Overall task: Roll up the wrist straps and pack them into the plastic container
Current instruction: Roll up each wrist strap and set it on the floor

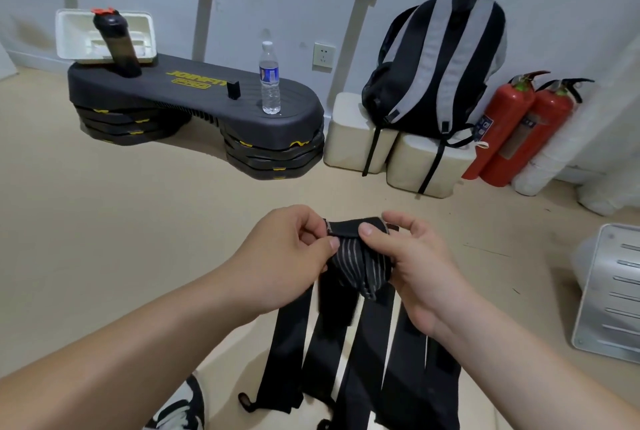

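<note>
— On the far-left end of the black step bench (pixel 194 90), what sits there?

— A white plastic container (pixel 104 36), propped on its side with the open face toward the camera. A dark shaker bottle (pixel 117 45) with a red-orange cap stands in front of it, so I cannot tell whether anything lies inside. Further right on the bench top are a small black block (pixel 233 90) and, near the right end, a clear water bottle (pixel 269 79), upright, with a blue label.

— And right of the bench?

— Two white blocks (pixel 356 131) on the floor against the wall, with a black-and-grey backpack (pixel 440 65) resting on them. Just beside those, two red fire extinguishers (pixel 512 131) lean at the wall. At the right edge of view is a pale grey slatted appliance (pixel 609 291).

— Where are the wrist straps?

— Held up in the air, low in the middle of the view, well apart from the container. The left hand (pixel 287 256) has thumb and fingers pinched on the left end of a partly rolled wrist strap (pixel 356 256), black with grey stripes. The right hand (pixel 408 263) clamps the other end, thumb pressed on its top fold. More black wrist straps (pixel 353 353) hang beneath the hands, their tails reaching the bottom edge above a black-and-white shoe (pixel 183 409).
</note>
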